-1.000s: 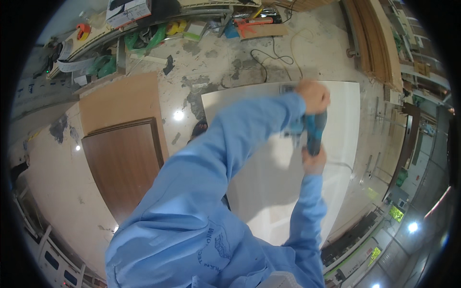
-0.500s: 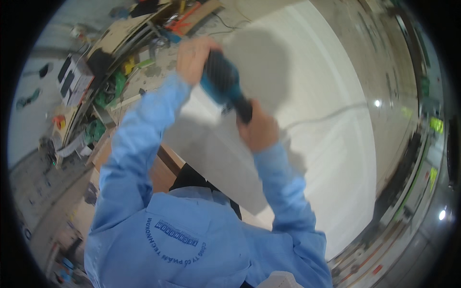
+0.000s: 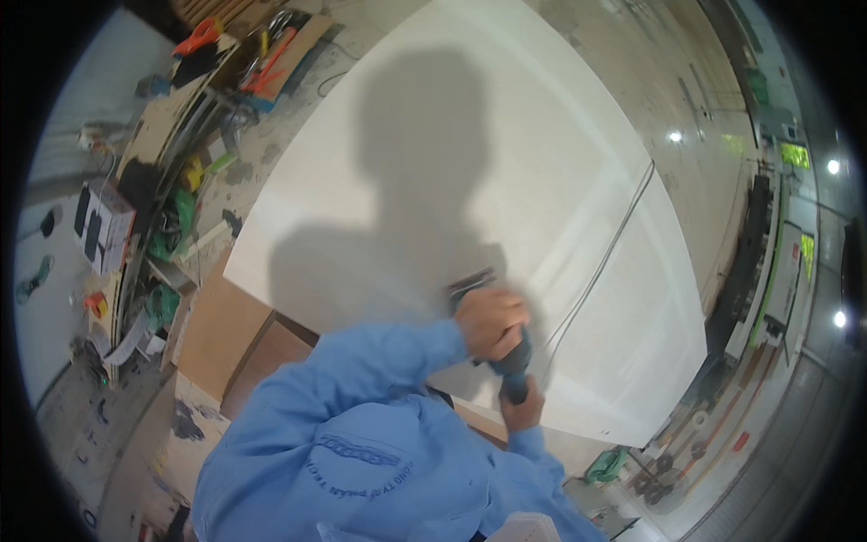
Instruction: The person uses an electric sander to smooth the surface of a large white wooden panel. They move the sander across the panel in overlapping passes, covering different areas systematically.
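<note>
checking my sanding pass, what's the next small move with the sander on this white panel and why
Probably slide the sander slowly away from you across the white panel. Both hands grip it, left hand on top and right hand on the handle, near the near edge; most of the panel lies ahead. Keep clear of the cord.

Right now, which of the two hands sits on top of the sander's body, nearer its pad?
The left hand, pressing on the teal power sander on the white panel. The right hand grips the handle end, nearer the body.

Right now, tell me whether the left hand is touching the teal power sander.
Touching. The head view shows the left hand wrapped over the top of the teal power sander, with no gap between them.
</note>
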`<control>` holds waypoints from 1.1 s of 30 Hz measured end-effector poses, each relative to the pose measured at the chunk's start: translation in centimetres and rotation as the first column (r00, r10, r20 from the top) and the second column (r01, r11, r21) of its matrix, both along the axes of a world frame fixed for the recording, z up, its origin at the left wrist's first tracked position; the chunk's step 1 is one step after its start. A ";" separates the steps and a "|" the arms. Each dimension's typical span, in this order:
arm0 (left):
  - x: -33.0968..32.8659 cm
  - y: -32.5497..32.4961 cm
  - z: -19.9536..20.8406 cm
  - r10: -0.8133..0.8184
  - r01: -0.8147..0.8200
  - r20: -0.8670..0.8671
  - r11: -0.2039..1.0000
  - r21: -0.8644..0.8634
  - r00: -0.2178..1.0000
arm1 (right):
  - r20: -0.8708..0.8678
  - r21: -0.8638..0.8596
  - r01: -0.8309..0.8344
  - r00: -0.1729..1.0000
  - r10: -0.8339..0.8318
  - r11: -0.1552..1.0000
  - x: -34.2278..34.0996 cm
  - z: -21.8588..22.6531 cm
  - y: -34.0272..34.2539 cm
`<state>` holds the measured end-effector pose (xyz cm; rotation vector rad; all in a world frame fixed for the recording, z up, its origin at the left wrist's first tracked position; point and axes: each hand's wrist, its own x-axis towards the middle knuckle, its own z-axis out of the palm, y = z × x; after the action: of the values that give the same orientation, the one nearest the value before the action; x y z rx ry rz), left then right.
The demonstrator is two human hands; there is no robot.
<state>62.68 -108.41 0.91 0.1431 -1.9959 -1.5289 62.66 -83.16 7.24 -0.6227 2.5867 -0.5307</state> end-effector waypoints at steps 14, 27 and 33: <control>-25.8 -8.8 0.4 -0.149 0.217 0.239 0.932 -0.291 0.960 | -0.128 -0.238 0.155 0.974 -0.189 0.959 -18.0 -1.7 -9.9; -19.4 -4.0 0.4 -0.287 0.294 0.065 0.933 -0.208 0.956 | -0.152 -0.079 0.174 0.971 -0.184 0.982 -12.5 -2.0 -4.0; -31.5 -8.1 3.5 0.150 0.243 0.447 0.668 -0.704 0.882 | -0.108 -0.202 0.120 0.984 -0.144 0.972 -26.1 -2.8 -11.4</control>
<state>31.19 -116.49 4.41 0.1268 -2.8910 -0.5844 36.56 -94.54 4.46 -0.5634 2.7267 -0.8211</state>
